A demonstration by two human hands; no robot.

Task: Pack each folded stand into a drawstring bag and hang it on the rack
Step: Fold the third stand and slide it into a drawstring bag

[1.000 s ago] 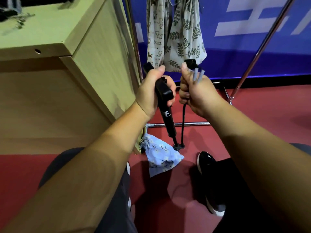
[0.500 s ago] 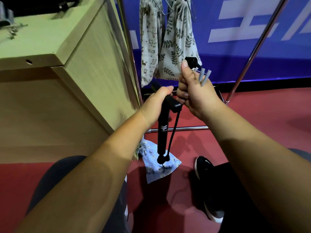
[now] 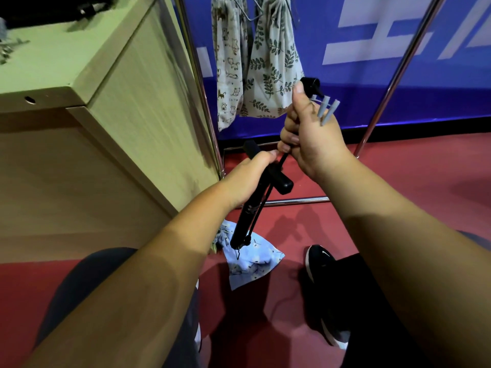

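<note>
The fingers (image 3: 288, 134) of the right hand (image 3: 310, 139) are curled tight round a thin black cord (image 3: 261, 205). Three short grey plastic-tipped prongs (image 3: 328, 110) and a small black knob (image 3: 309, 83) stick out above the fist. Just below, and touching it, the fingers (image 3: 267, 156) of the left hand (image 3: 247, 179) clench round the upper part of the black folded stand (image 3: 245, 224), a slim rod with a crosswise black handle. The rod hangs tilted, with its lower end over a pale blue flower-print drawstring bag (image 3: 257, 264). The cord runs down beside the rod to that lower end.

The blue bag lies crumpled on the dark red floor (image 3: 411, 197), between the person's knees and just beside a black shoe with a white sole (image 3: 318, 264). To the left stands a light wood-grain cabinet (image 3: 132, 96); small items on its top are too blurred to name. Beside its edge rises a chrome pole of the metal rack (image 3: 292, 200), whose lower bars cross the floor behind the hands. Two cream cloth bags hang from the rack, one cat-print bag (image 3: 228, 62) and one leaf-print bag (image 3: 273, 62), touching each other. Behind them is a blue wall banner with white lettering (image 3: 398, 96).
</note>
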